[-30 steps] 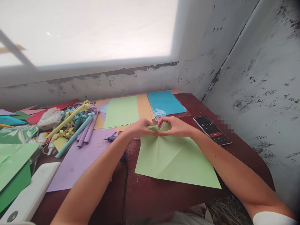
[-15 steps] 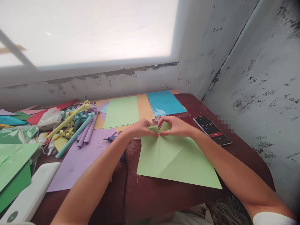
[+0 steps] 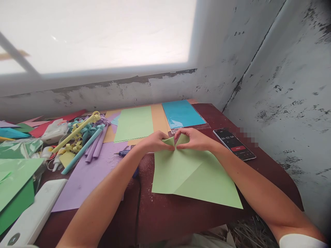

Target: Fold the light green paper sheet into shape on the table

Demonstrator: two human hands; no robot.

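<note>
Both hands pinching the far edge of a green sheet

Green sheet (image 3: 193, 175) lies flat on the table (image 3: 160, 217); left hand (image 3: 155, 142) and right hand (image 3: 195, 139) pinch its far corners together; phone (image 3: 234, 143) just right; blue paper (image 3: 182, 113) beyond.

Both forearms are bare from wrist to elbow. The left hand (image 3: 156, 142) and right hand (image 3: 194, 139) wear no gloves, rings or watch. Far back from the right fingers (image 3: 181, 146), a white short sleeve (image 3: 301, 240) edges the upper arm.
</note>
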